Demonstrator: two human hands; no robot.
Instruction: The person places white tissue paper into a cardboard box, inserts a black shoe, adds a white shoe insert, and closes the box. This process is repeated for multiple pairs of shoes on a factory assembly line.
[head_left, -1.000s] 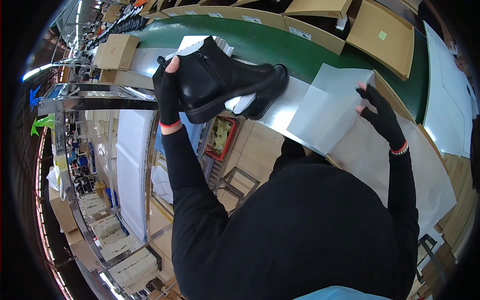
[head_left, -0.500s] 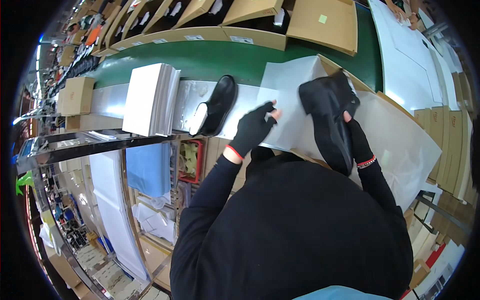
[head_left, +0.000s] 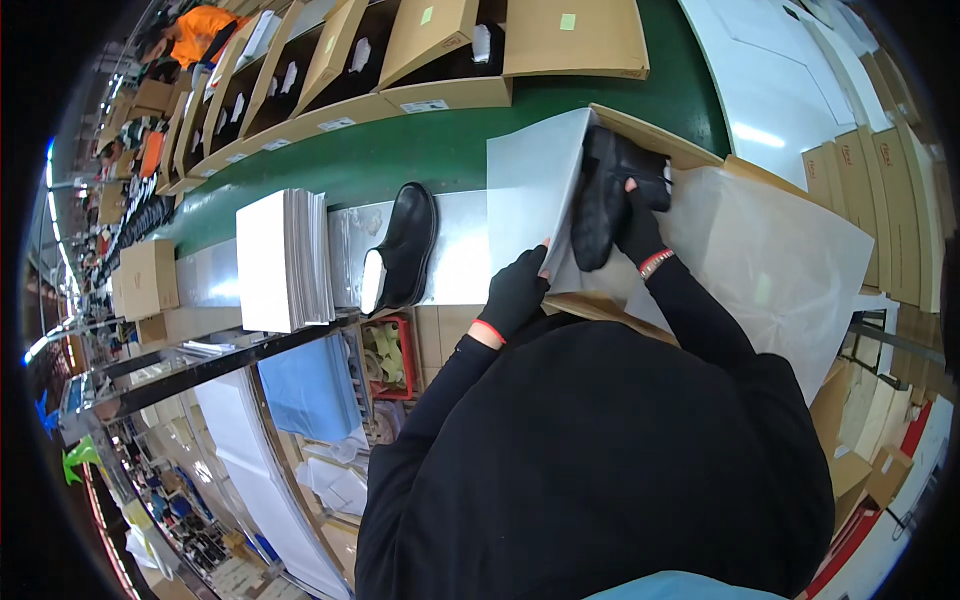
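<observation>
the right hand (head_left: pixel 638 222), in a dark glove with a red cuff band, is closed around a black ankle boot (head_left: pixel 605 195) and holds it down inside an open cardboard box (head_left: pixel 655 140) at the right of the bench. the boot is matte black, smooth, with a thick dark sole; it lies tilted, its length running near to far, and its lower end rests on the white wrapping paper (head_left: pixel 530 190) that lines the box. the fingers wrap its upper part, so the top opening is hidden.

the left hand (head_left: pixel 515 293), gloved the same way, pinches the near edge of that paper sheet, fingers pressed together on it, just left of the boot. the sheet stands up along the left side of the box, pale and slightly glossy.

a second black boot (head_left: pixel 402 250) of the same kind lies on the metal bench top (head_left: pixel 455 255) to the left, well apart from the box, toe pointing far, its light inner lining showing at the near end. further left sits a stack of white paper sheets (head_left: pixel 283 260). a larger loose sheet (head_left: pixel 790 270) spreads out to the right of the box. beyond the bench runs a green conveyor belt (head_left: pixel 400 150) with open cardboard boxes (head_left: pixel 440 50) lined on its far side.
</observation>
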